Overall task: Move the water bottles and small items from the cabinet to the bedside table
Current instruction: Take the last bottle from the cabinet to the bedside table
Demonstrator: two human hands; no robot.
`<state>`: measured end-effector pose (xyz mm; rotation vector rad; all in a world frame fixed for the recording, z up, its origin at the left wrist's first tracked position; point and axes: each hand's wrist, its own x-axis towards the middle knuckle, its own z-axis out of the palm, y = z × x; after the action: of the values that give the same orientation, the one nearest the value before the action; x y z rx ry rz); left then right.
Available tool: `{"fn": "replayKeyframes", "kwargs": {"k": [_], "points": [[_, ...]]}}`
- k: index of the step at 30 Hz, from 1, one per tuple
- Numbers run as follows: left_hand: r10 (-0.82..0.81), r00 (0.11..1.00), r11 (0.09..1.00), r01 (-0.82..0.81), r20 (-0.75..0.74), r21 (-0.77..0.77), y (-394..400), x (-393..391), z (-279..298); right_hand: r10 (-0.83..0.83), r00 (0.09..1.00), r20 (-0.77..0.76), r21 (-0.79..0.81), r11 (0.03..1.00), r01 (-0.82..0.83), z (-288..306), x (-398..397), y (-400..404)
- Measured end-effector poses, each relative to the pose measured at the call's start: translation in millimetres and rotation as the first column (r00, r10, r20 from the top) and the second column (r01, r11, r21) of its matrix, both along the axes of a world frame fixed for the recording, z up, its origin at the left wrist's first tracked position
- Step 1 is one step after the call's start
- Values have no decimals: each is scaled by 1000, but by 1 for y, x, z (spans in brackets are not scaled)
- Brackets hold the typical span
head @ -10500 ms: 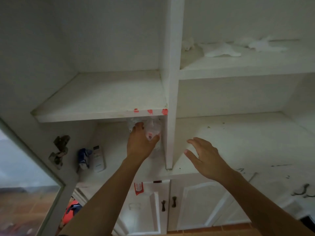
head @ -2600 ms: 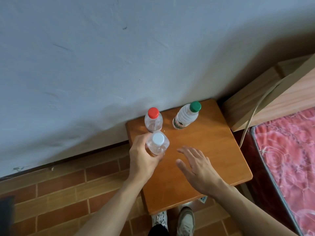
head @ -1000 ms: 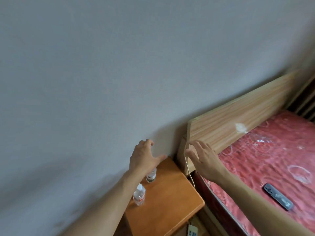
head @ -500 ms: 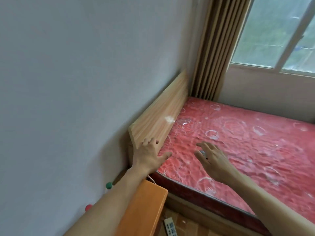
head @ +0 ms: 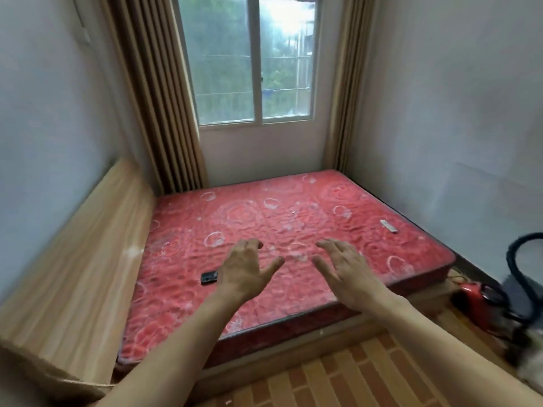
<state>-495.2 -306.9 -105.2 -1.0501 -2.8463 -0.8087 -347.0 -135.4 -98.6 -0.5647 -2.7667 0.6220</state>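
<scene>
Both my hands hang in the air over the red mattress (head: 293, 230), palms down and holding nothing. My left hand (head: 245, 270) has its fingers loosely spread. My right hand (head: 343, 267) is spread the same way, a little to the right. The water bottles, the bedside table and the cabinet are all out of view.
A small black remote (head: 209, 278) lies on the mattress just left of my left hand, and a white remote (head: 388, 226) near its right edge. A wooden headboard (head: 88, 245) runs along the left wall. Curtains and a window are ahead. Red and dark objects (head: 482, 301) clutter the floor at right.
My view has swung right, away from the bedside table and its bottles, to face the bed and window. Both empty hands stay raised in front of me.
</scene>
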Motion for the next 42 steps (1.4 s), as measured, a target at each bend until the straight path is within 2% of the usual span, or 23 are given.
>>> {"fn": "replayKeyframes", "kwargs": {"k": [5, 10, 14, 20, 30, 36, 39, 42], "points": [[-201, 979, 979, 199, -35, -52, 124, 81, 18, -180, 983, -47, -11, 984, 179, 16, 114, 89], [-395, 916, 918, 390, -79, -66, 239, 173, 28, -368, 928, -54, 4, 930, 368, 21, 229, 169], [-548, 834, 837, 546, -61, -49, 313, 240, 26, -530, 846, -65, 12, 847, 531, 22, 309, 208], [-744, 662, 666, 745, -86, -27, 406, 321, 29, -732, 679, -53, 36, 678, 734, 28, 398, 241], [-928, 363, 362, 932, -79, 26, 531, 396, 43, -925, 377, -43, 64, 374, 925, 49, 467, 281], [-960, 274, 266, 958, -62, 105, 575, 427, 38, -964, 264, -45, 42, 262, 964, 39, 490, 291], [-975, 217, 213, 974, -55, 73, 589, 444, 29, -973, 229, -39, 45, 227, 973, 32, 501, 299], [-979, 200, 197, 978, -45, 65, 612, 462, 24, -979, 195, -64, 28, 193, 981, 26, 517, 314]]}}
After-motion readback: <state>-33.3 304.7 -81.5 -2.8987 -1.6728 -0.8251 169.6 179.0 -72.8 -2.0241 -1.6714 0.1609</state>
